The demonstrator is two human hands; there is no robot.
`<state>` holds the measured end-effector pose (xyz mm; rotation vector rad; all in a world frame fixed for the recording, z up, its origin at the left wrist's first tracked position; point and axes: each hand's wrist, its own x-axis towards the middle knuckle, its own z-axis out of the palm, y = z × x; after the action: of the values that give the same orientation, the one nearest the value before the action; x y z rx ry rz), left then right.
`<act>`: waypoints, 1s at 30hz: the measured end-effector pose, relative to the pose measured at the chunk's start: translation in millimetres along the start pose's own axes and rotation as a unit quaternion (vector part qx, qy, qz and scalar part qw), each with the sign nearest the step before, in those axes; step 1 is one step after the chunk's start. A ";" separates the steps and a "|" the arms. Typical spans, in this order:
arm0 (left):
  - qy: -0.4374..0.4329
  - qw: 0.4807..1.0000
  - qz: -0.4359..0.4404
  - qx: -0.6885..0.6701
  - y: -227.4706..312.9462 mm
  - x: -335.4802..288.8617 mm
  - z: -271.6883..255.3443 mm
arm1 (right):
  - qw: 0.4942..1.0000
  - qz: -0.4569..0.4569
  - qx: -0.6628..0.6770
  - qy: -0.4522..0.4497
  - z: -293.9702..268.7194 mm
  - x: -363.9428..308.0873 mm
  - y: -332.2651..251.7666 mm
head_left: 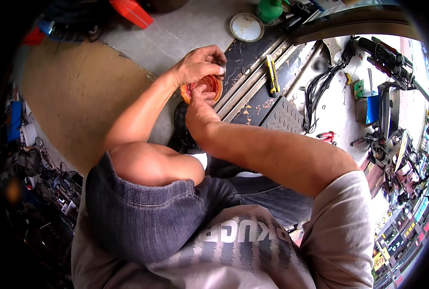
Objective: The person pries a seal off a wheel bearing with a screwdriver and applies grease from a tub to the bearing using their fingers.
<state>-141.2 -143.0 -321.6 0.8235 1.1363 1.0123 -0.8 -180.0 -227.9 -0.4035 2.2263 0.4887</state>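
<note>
A round orange-red tub [217, 87] with reddish smears inside sits between my hands, beyond my bent knees. My right hand [201, 103] reaches into it, its slightly bent fingers down inside the rim. Over the far rim, my left hand [200, 65] is closed, thumb and fingertips pinched at something small and dark that I cannot make out. A small dark ring [246, 71] lies on the dark sill just right of the tub. Farther right, a yellow utility knife [272, 74] rests across the metal track.
A round pale lid [247, 27] and a green bottle [269, 9] are at the far side. A brown board [75, 91] covers the floor at left. Black cables [315, 89], red-handled pliers [327, 137] and a treaded plate [282, 116] are at right. Piled parts [41, 164] clutter the left edge.
</note>
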 end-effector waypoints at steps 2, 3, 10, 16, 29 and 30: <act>-0.008 1.000 -0.009 0.004 -0.7 0.8 -0.6 | 1.000 0.016 0.007 0.021 -1.3 -2.8 1.2; -0.012 1.000 -0.013 0.007 -0.9 1.3 -1.2 | 0.999 -0.001 0.032 0.018 -0.9 -5.0 2.2; -0.012 1.000 0.001 0.002 -2.5 -2.7 -2.8 | 0.924 0.072 0.354 0.125 53.8 -49.0 14.8; 0.001 1.000 0.023 -0.007 0.9 -4.3 2.7 | 0.942 0.108 0.309 0.079 60.9 -39.5 -4.7; -0.005 0.999 -0.008 -0.042 2.6 -4.8 -1.2 | 0.856 0.106 0.482 0.154 60.1 -59.4 20.6; -0.003 0.999 -0.004 -0.037 2.6 -4.1 -2.0 | 0.798 0.133 0.561 0.177 65.6 -59.9 21.7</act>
<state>-144.1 -145.9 -318.4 0.7629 1.0898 1.0377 69.6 -122.7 -216.8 0.4977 2.4860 -0.8674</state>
